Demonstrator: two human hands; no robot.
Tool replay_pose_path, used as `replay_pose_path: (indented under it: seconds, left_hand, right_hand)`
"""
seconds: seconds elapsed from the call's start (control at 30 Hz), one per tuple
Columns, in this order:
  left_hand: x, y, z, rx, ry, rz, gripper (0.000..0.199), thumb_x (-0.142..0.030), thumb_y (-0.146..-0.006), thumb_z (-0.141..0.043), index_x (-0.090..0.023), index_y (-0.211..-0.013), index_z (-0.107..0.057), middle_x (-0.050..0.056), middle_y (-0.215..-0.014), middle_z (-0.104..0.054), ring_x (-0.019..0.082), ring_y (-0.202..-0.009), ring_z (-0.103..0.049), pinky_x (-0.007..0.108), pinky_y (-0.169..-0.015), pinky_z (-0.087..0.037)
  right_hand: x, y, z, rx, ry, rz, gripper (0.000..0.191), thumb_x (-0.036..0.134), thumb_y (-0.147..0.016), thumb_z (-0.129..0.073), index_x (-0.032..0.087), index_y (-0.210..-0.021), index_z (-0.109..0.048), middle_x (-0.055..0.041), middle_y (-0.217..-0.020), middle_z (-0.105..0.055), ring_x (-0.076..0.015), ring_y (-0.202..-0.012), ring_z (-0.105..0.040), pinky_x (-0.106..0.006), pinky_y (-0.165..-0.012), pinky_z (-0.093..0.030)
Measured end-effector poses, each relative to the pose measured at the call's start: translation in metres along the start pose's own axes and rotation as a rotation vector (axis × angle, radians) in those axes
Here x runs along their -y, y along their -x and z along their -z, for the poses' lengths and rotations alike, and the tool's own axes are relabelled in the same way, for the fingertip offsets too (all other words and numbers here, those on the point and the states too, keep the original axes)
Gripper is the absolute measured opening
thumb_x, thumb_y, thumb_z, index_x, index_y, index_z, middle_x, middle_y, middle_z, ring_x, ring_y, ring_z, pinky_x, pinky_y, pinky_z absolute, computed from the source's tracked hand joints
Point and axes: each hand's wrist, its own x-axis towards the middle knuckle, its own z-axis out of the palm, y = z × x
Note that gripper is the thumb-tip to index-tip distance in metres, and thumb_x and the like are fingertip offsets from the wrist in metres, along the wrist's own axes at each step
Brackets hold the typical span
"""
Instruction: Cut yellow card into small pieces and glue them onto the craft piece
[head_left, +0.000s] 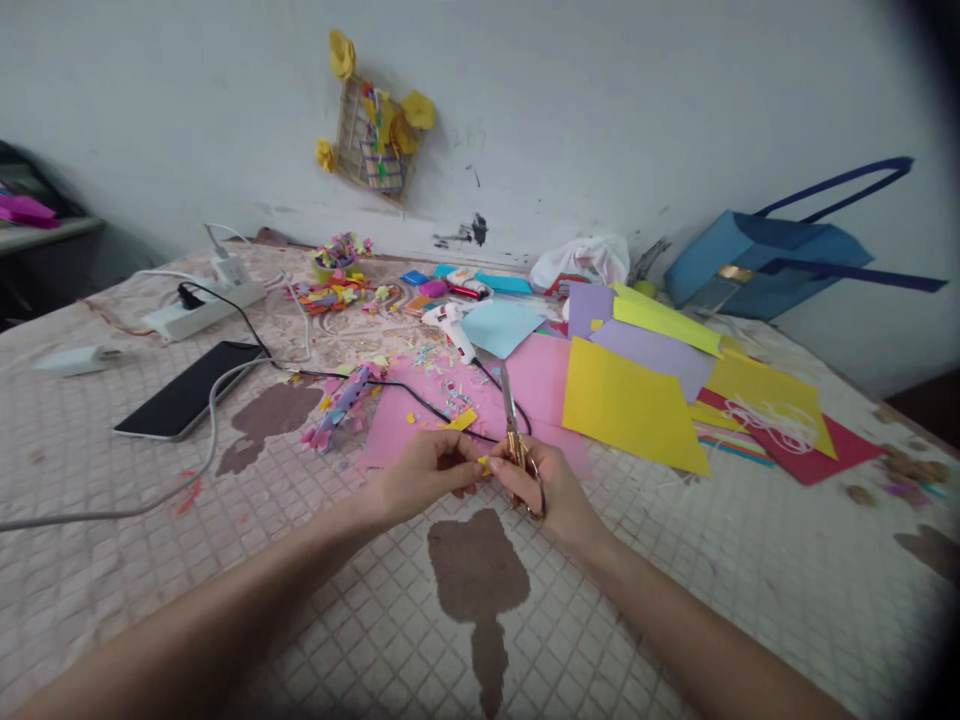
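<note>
Pinching a small yellow piece (484, 465), left hand (429, 470) and right hand (553, 488) meet near the pink sheet (391, 425), scissors (512, 425) in the right. Scraps (452, 392) on that sheet show cutting done; the piece seems unfinished, though partly hidden.

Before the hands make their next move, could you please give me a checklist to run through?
1. Scissors secure in right hand: ok.
2. Scissor blades pointing away from the fingers: ok, they point forward.
3. Small yellow piece at the left hand's fingertips: ok.
4. Pink sheet free of scraps: not ok, bits are scattered over it.
5. Black cable clear of that sheet: not ok, it crosses it.
6. Glue gun cool: cannot tell.
</note>
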Motion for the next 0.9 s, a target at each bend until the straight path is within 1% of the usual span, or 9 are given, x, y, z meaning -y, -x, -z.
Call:
replay_pose_path:
  seconds: [0.13,0.33,0.47,0.63,0.77,0.9]
  left_hand:
    - [0.0011,-0.0004,-0.0014,-0.017,0.007,0.006,0.020,-0.031,-0.069,-0.062,-0.012,-0.068,-0.054,-0.001,-0.057,-0.053,0.008,-0.052,-0.050,0.022,-0.051,-0.040]
    - [-0.0005,-0.0006,0.0008,-0.051,0.064,0.026,0.020,-0.031,-0.070,-0.061,-0.012,-0.069,-0.055,0.000,-0.060,-0.055,0.008,-0.053,-0.051,0.022,-0.052,-0.041]
    - [-0.0006,-0.0001,0.0006,-0.020,0.072,0.022,0.019,-0.030,-0.070,-0.062,-0.012,-0.068,-0.056,-0.001,-0.058,-0.054,0.008,-0.053,-0.050,0.021,-0.052,-0.041]
    - [0.0036,-0.0005,-0.0012,0.010,0.059,0.037,0.019,-0.030,-0.069,-0.063,-0.012,-0.068,-0.056,-0.002,-0.057,-0.054,0.008,-0.052,-0.050,0.021,-0.052,-0.041]
    - [0.0069,-0.0019,0.0003,-0.002,0.102,0.049,0.022,-0.032,-0.069,-0.063,-0.012,-0.069,-0.055,-0.002,-0.057,-0.055,0.008,-0.052,-0.051,0.022,-0.052,-0.041]
    - [0.0080,-0.0027,0.0014,-0.012,0.122,0.047,0.024,-0.034,-0.069,-0.064,-0.011,-0.069,-0.056,-0.001,-0.057,-0.056,0.008,-0.052,-0.051,0.022,-0.053,-0.041]
  right_hand:
    - [0.0013,-0.0001,0.0002,0.004,0.000,-0.008,0.016,0.031,-0.075,-0.051,0.016,-0.071,-0.050,0.0073,-0.048,-0.039,-0.0062,-0.041,-0.035,-0.018,-0.038,-0.026]
    - [0.0042,0.0009,-0.0007,-0.009,-0.020,-0.015,0.019,0.034,-0.074,-0.052,0.017,-0.069,-0.049,0.0065,-0.048,-0.042,-0.0071,-0.042,-0.039,-0.019,-0.040,-0.031]
    - [0.0004,0.0000,0.0000,-0.027,-0.026,0.007,0.021,0.037,-0.077,-0.050,0.017,-0.071,-0.050,0.0067,-0.046,-0.042,-0.0073,-0.041,-0.039,-0.019,-0.040,-0.030]
    - [0.0001,-0.0013,0.0003,-0.010,0.009,0.002,0.020,0.035,-0.075,-0.052,0.017,-0.068,-0.049,0.0069,-0.046,-0.041,-0.0072,-0.040,-0.038,-0.019,-0.039,-0.030]
    - [0.0048,-0.0005,-0.0008,-0.024,0.018,-0.010,0.019,0.034,-0.075,-0.051,0.017,-0.065,-0.048,0.0064,-0.046,-0.041,-0.0074,-0.042,-0.039,-0.019,-0.040,-0.032]
    - [0.0008,0.0001,0.0000,-0.013,0.001,0.035,0.019,0.032,-0.078,-0.049,0.017,-0.067,-0.049,0.0062,-0.050,-0.041,-0.0069,-0.044,-0.038,-0.018,-0.042,-0.033]
